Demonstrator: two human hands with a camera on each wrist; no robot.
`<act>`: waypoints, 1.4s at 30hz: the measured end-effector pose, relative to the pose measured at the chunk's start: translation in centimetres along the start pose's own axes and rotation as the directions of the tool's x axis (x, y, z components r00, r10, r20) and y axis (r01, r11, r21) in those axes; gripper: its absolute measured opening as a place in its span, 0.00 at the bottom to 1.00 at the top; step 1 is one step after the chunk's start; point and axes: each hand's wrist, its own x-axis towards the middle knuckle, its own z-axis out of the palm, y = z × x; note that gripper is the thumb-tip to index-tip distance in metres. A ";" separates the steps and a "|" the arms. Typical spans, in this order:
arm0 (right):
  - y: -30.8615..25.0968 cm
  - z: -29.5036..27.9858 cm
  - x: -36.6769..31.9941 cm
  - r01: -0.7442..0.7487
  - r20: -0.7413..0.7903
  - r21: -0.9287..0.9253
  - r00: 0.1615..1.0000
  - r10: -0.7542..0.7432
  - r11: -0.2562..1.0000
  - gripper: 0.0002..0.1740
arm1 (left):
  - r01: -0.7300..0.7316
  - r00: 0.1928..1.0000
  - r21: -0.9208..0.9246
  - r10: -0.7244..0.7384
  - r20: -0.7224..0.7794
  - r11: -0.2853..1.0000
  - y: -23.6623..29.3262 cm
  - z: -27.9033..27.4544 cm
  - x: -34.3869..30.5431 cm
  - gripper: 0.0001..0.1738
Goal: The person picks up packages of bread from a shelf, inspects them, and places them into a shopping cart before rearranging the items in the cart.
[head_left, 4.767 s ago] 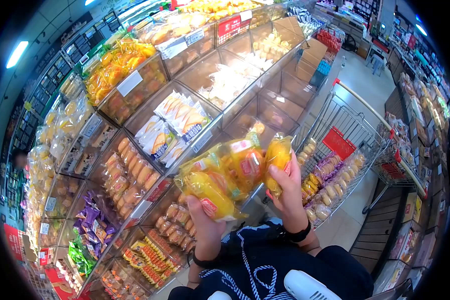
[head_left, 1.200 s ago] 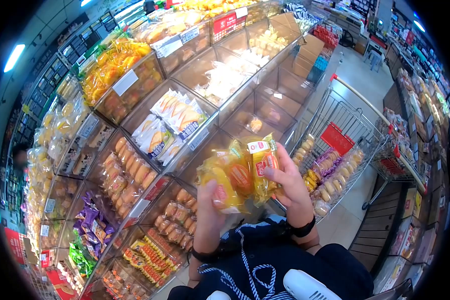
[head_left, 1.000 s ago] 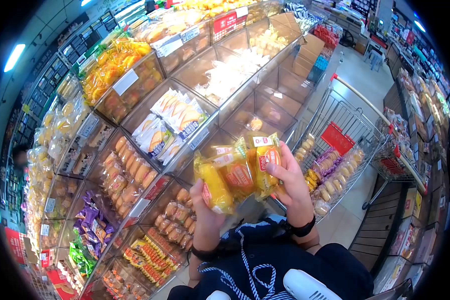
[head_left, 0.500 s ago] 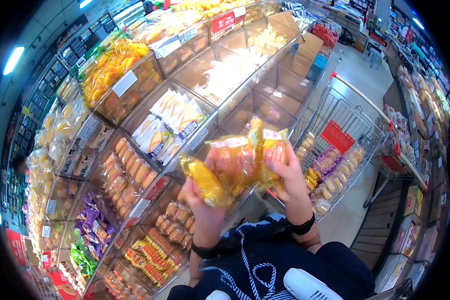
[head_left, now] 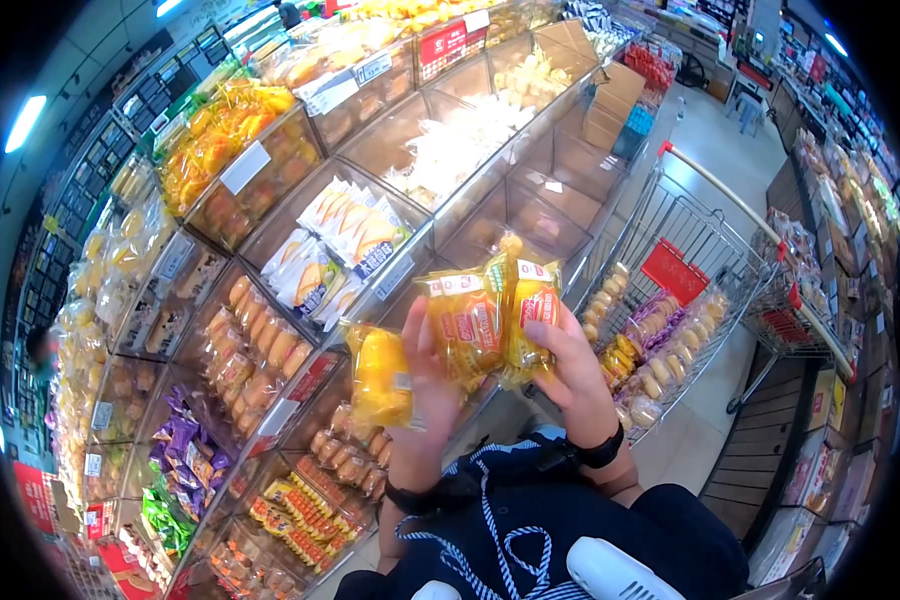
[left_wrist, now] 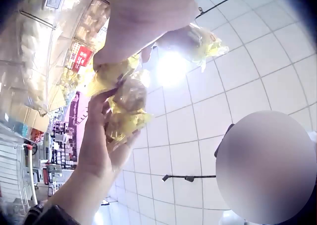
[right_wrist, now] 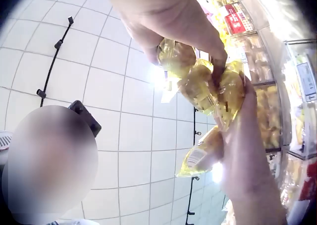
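Several yellow-wrapped packaged buns are held up between the two hands. In the head view the left hand (head_left: 432, 385) has one yellow packet (head_left: 379, 376) on its outer side, and its raised fingers hold the edge of a middle packet (head_left: 464, 325) with a red label. The right hand (head_left: 578, 385) pinches a packet (head_left: 532, 315) upright, thumb across its front; this one touches the middle packet. In the right wrist view a barcode label shows on the outer packet (right_wrist: 201, 153) beside the left hand (right_wrist: 243, 150). The left wrist view shows the right hand (left_wrist: 99, 148) curled round wrapped buns (left_wrist: 126, 123).
Bread bins (head_left: 345, 165) with wrapped goods rise at the left and ahead. A metal shopping cart (head_left: 715, 235) holding several long bun packs (head_left: 680, 365) stands at the right, with another cart behind it. Further right runs a shelf of boxed goods (head_left: 820, 430).
The outer packet at the left hand has turned more upright and swung to the left, away from the others. The left fingers now reach up to the middle packet, lower and clearer in view.
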 end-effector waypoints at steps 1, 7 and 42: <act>0.0 0.0 0.0 0.003 0.001 -0.003 1.000 -0.003 1.000 0.30 | 0.002 1.000 -0.015 -0.002 -0.007 1.000 -0.3 -0.2 0.1 0.43; 0.3 -0.2 0.1 -0.053 -0.033 -0.090 0.998 0.051 0.994 0.31 | 0.105 0.994 -0.241 -0.100 0.033 0.965 1.8 1.2 -0.2 0.35; 5.7 -15.0 -0.8 -0.299 -0.235 -0.443 0.948 0.212 0.845 0.50 | 0.782 0.609 0.324 -0.764 -0.213 0.533 -10.0 -4.0 -2.1 0.28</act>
